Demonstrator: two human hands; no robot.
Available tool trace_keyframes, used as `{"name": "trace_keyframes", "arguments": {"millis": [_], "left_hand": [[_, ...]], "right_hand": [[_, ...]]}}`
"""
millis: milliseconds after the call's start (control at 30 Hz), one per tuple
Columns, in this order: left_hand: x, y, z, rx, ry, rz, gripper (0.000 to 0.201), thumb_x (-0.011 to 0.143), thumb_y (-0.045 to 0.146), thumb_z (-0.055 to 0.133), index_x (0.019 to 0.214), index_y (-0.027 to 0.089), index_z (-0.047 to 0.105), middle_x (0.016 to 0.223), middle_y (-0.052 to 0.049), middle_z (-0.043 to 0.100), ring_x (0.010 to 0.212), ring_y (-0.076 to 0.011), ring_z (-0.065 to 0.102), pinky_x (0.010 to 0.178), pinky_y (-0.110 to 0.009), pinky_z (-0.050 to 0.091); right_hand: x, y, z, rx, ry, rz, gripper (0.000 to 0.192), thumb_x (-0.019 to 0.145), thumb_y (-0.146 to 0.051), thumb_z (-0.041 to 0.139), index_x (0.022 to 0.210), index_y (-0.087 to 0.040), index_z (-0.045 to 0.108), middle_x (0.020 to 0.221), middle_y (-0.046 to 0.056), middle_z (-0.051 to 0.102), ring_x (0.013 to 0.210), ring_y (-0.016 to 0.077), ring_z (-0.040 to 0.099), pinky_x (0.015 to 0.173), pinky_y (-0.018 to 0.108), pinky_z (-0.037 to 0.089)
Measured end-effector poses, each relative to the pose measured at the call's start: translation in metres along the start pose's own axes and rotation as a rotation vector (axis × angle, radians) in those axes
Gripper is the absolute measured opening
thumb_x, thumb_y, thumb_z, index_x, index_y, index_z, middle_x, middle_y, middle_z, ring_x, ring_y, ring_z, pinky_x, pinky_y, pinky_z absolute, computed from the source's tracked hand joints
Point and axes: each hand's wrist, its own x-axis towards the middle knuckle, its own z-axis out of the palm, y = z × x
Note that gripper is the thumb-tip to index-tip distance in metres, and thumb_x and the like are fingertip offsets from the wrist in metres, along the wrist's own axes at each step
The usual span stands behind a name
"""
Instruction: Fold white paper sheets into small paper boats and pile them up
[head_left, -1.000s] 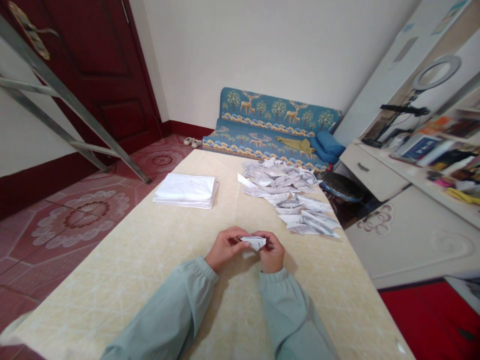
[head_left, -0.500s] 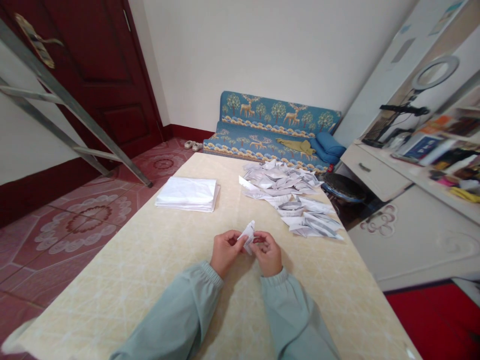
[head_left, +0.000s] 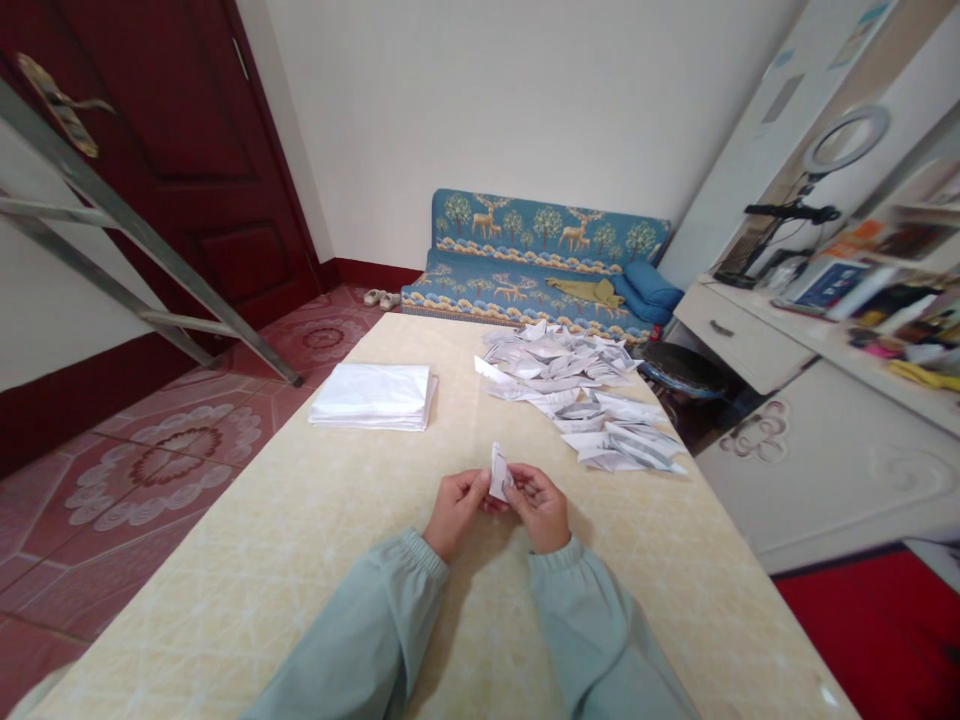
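A small folded piece of paper [head_left: 499, 472], white with dark print, stands upright between my hands just above the table. My left hand [head_left: 459, 508] pinches its left side, thumb on top. On the right side my right hand [head_left: 541, 508] grips it with thumb and curled fingers. Beyond my hands to the right lies a loose heap of folded paper pieces [head_left: 559, 360], printed and pointed. A neat stack of white paper sheets [head_left: 373, 395] rests further left. The fingers partly hide the lower end of the held paper.
The table [head_left: 247, 560] has a pale yellow patterned cover. A blue sofa [head_left: 510, 270] stands beyond its far edge. To the left are a metal ladder [head_left: 180, 270] and a red door [head_left: 172, 130]. A white cabinet [head_left: 847, 460] and a round dark stool [head_left: 682, 372] are on the right.
The held paper has turned from a slanted, pointed shape to a narrower, more upright one. Both hands stay around it, with the fingers slightly shifted. The view has moved a little.
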Motion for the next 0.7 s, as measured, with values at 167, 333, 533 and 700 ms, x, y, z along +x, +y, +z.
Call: {"name": "trace_keyframes", "arguments": {"millis": [167,333,533,700], "left_hand": [[0.0024,-0.0023,0.0013,-0.065,0.046,-0.007,0.031,0.072,0.041,0.066,0.080,0.011,0.066,0.062,-0.004,0.067,0.052,-0.0133,0.061,0.052,-0.023,0.048],[0.0043,-0.0036,0.0016,-0.053,0.131,0.002,0.023,0.066,0.033,0.071,0.070,0.012,0.064,0.055,0.000,0.063,0.047,-0.0104,0.056,0.048,-0.021,0.045],[0.0049,-0.0039,0.0007,-0.030,0.201,0.034,0.025,0.061,0.031,0.075,0.074,0.013,0.062,0.059,0.001,0.062,0.048,-0.0093,0.054,0.047,-0.020,0.044],[0.0035,-0.0034,-0.0008,0.108,0.207,0.083,0.031,0.061,0.028,0.074,0.084,0.014,0.059,0.074,-0.001,0.062,0.051,-0.0073,0.052,0.046,-0.017,0.039]], "right_hand": [[0.0005,-0.0026,-0.0060,0.013,-0.078,0.043,0.029,0.077,-0.039,0.061,0.097,-0.019,0.067,0.090,0.008,0.072,0.078,0.0211,0.067,0.068,0.034,0.055],[-0.0009,-0.0020,-0.0073,0.022,-0.127,0.033,0.029,0.076,-0.039,0.063,0.097,-0.020,0.069,0.093,0.007,0.072,0.081,0.0225,0.067,0.070,0.035,0.054],[0.0004,-0.0015,-0.0079,0.036,-0.155,0.045,0.031,0.074,-0.037,0.065,0.099,-0.020,0.069,0.095,0.007,0.071,0.086,0.0240,0.066,0.075,0.037,0.053],[-0.0021,-0.0035,-0.0077,0.011,-0.182,0.047,0.032,0.077,-0.036,0.062,0.103,-0.019,0.067,0.098,0.006,0.070,0.088,0.0233,0.065,0.078,0.035,0.053]]}}
